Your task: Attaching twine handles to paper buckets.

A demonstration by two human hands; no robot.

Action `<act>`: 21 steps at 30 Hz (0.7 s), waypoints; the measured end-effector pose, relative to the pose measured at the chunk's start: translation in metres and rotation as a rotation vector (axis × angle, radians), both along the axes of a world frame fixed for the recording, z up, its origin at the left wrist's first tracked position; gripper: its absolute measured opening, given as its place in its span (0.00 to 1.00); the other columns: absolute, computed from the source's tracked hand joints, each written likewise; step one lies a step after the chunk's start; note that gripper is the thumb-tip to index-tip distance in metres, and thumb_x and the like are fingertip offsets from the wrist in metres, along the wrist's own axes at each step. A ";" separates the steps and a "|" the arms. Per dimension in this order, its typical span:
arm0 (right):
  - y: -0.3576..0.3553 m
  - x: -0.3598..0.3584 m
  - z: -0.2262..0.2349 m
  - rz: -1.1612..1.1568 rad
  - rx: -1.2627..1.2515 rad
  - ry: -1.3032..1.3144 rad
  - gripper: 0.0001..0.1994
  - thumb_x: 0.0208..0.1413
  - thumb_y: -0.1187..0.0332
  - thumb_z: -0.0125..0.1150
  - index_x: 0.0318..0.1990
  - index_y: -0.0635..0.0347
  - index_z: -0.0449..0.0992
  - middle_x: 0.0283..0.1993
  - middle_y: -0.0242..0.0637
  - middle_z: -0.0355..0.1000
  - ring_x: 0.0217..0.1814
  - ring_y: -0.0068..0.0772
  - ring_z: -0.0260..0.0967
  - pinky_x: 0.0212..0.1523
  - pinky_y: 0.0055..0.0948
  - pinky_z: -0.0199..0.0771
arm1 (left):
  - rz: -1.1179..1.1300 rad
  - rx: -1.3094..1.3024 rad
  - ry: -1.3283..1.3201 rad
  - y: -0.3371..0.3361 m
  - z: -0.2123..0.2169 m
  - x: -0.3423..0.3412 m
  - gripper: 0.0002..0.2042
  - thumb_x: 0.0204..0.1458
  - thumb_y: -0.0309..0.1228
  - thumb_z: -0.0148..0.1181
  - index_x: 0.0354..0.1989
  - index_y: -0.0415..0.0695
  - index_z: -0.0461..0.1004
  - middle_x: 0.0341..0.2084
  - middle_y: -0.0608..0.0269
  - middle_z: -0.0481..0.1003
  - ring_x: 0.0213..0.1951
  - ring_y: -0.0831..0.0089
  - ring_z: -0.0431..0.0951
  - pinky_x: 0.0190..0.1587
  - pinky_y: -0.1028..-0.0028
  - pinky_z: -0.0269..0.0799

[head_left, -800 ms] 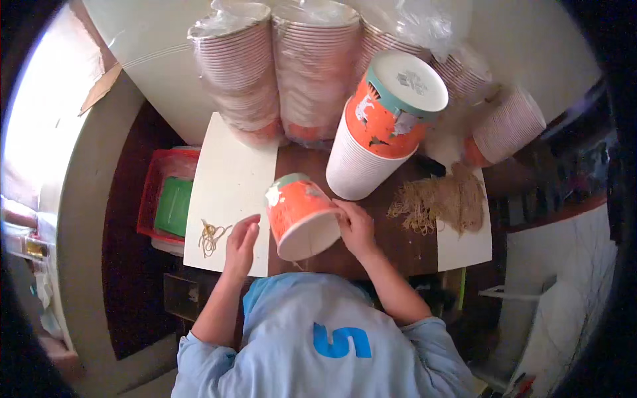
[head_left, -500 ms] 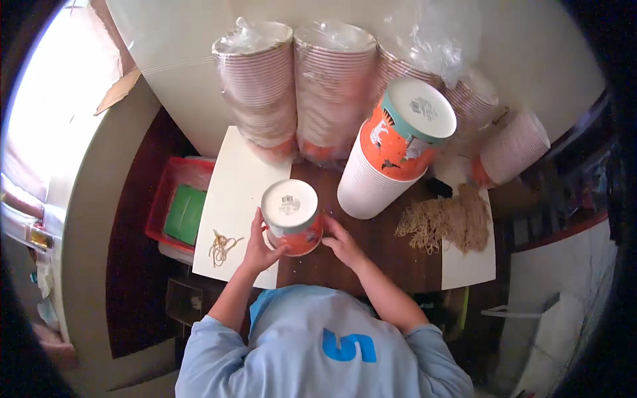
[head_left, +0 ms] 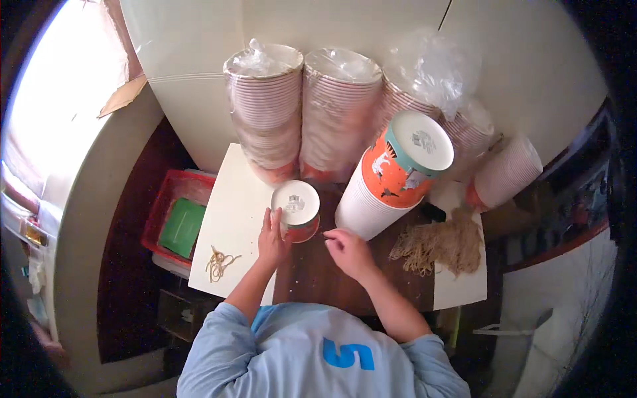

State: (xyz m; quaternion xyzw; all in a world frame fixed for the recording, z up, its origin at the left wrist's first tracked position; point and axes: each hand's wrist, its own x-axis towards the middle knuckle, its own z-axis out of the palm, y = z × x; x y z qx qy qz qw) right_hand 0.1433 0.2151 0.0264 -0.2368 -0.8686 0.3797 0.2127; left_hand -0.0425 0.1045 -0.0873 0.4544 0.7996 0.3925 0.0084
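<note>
An upside-down paper tub [head_left: 296, 203] stands in front of me, white base up, with orange printed sides. My left hand [head_left: 272, 240] lies along its left side with the fingers stretched out; its thumb is hidden. Just right of the tub, and apart from it, my right hand [head_left: 350, 253] has loosely curled fingers with nothing visible in them. Beyond that hand leans a tall nested stack of upturned white tubs [head_left: 371, 205], topped by an orange and teal printed tub [head_left: 401, 159].
Several plastic-wrapped tub stacks [head_left: 265, 113] line the back. Another tub stack [head_left: 504, 176] tilts at the far right. A tan heap of stringy loops [head_left: 441, 249] lies right, a few loops [head_left: 220, 263] left. A red crate [head_left: 154, 222] holding something green stands beyond the left edge.
My right hand has come off the tub and moved slightly right, its fingers curling. My left fingers have straightened along the tub, which sits a little farther right. The whole view has shifted.
</note>
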 end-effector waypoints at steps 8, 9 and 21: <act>0.051 0.042 0.167 -0.518 0.995 0.133 0.20 0.40 0.65 0.67 0.43 0.58 0.72 0.46 0.39 0.67 0.49 0.45 0.63 0.53 0.45 0.61 | -0.028 0.151 0.141 0.022 0.052 0.028 0.47 0.34 0.37 0.69 0.63 0.42 0.46 0.59 0.35 0.49 0.60 0.43 0.52 0.58 0.43 0.45; 0.056 0.041 0.172 -0.519 0.990 0.085 0.19 0.39 0.67 0.68 0.41 0.57 0.71 0.45 0.39 0.67 0.49 0.44 0.64 0.55 0.46 0.58 | -0.110 0.158 0.163 0.031 0.070 0.038 0.48 0.33 0.39 0.70 0.63 0.39 0.47 0.60 0.37 0.50 0.60 0.45 0.53 0.59 0.48 0.48; 0.100 0.031 0.177 -0.208 0.716 0.254 0.11 0.40 0.73 0.65 0.32 0.58 0.69 0.39 0.36 0.71 0.45 0.41 0.67 0.59 0.46 0.55 | -0.248 0.346 -0.174 0.131 0.137 0.100 0.55 0.31 0.50 0.70 0.62 0.33 0.42 0.58 0.37 0.53 0.60 0.45 0.54 0.59 0.57 0.54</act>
